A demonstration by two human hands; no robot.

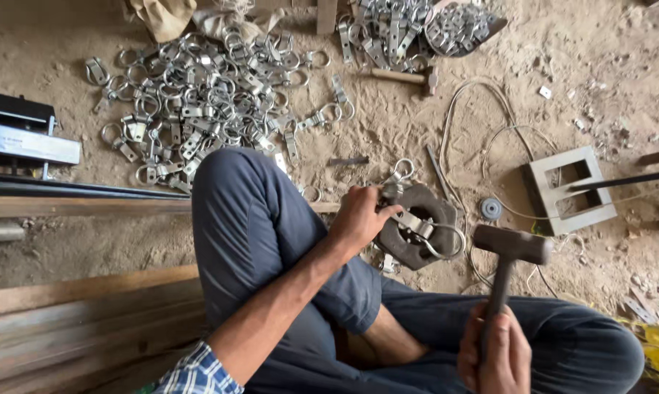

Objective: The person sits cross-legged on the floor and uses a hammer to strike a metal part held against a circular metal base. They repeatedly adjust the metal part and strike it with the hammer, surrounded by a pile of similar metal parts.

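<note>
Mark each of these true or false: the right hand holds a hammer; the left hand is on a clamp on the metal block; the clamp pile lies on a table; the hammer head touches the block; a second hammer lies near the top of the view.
1. The right hand holds a hammer. True.
2. The left hand is on a clamp on the block. True.
3. The clamp pile lies on a table. False: it lies on the sandy ground.
4. The hammer head touches the block. False: it is raised, apart from the block, to its right.
5. A second hammer lies near the top. True.
</note>
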